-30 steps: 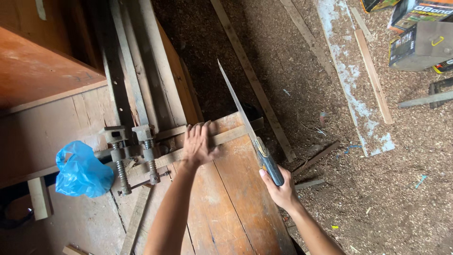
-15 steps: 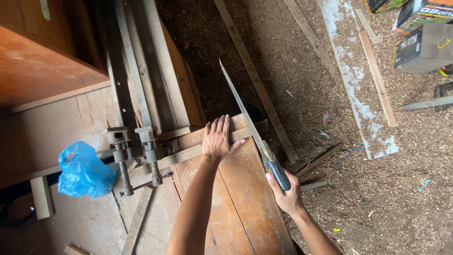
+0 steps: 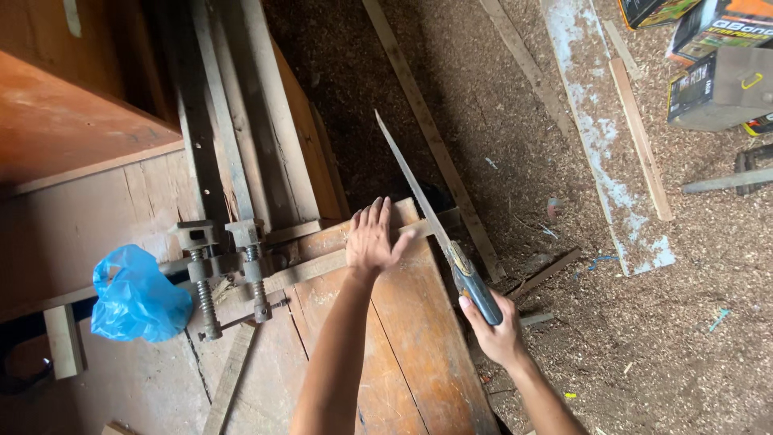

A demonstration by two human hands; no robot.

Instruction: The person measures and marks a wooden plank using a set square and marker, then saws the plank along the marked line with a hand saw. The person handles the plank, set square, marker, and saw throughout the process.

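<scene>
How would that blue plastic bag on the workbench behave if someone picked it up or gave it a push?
The blue plastic bag looks thin and crumpled, so it would probably be floppy and sag when lifted. It bulges as if holding something, though likely light for its size. Pushed, it would likely crumple or slide rather than roll, with the screw clamps beside it blocking its way.

Saw point(image 3: 419, 197): dull metal blade, smooth dark plastic handle
Bench point(image 3: 403, 346): worn, reddish, matt wood
Clamps point(image 3: 229, 274): rusty metal
Bag point(image 3: 133, 296), nine o'clock: glossy blue plastic

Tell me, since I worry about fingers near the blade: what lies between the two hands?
In the head view, only bare reddish board separates the left hand from the right hand gripping the saw.
</scene>
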